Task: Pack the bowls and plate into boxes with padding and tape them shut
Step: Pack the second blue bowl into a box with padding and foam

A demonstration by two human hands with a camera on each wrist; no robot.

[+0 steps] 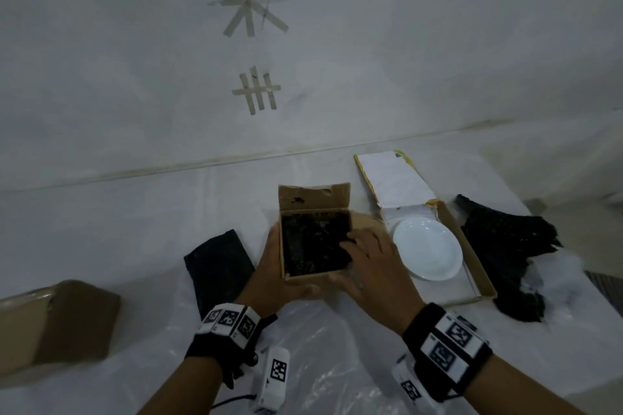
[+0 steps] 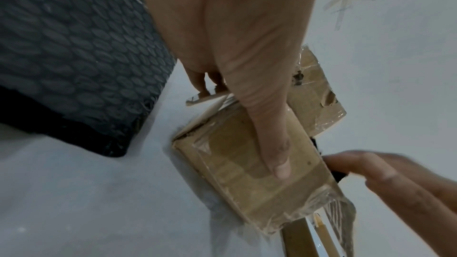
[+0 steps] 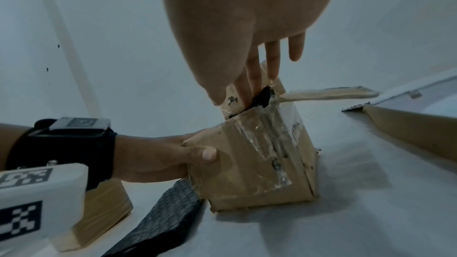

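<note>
A small open cardboard box (image 1: 313,199) stands on the white table, filled to the top with black bubble wrap (image 1: 310,246). My left hand (image 1: 269,266) grips its left side, with the thumb across the front face (image 2: 277,159). The straight fingers of my right hand (image 1: 352,258) press down on the black wrap (image 3: 262,97) at the box's right edge. No bowl shows in the box. A white plate (image 1: 426,248) lies in a flat open box (image 1: 472,256) just to the right.
A folded black bubble-wrap piece (image 1: 219,263) lies left of the small box. A larger ragged sheet of the wrap (image 1: 505,253) lies right of the flat box. A taped brown box (image 1: 57,323) sits at the near left. Clear plastic (image 1: 320,364) lies by my wrists.
</note>
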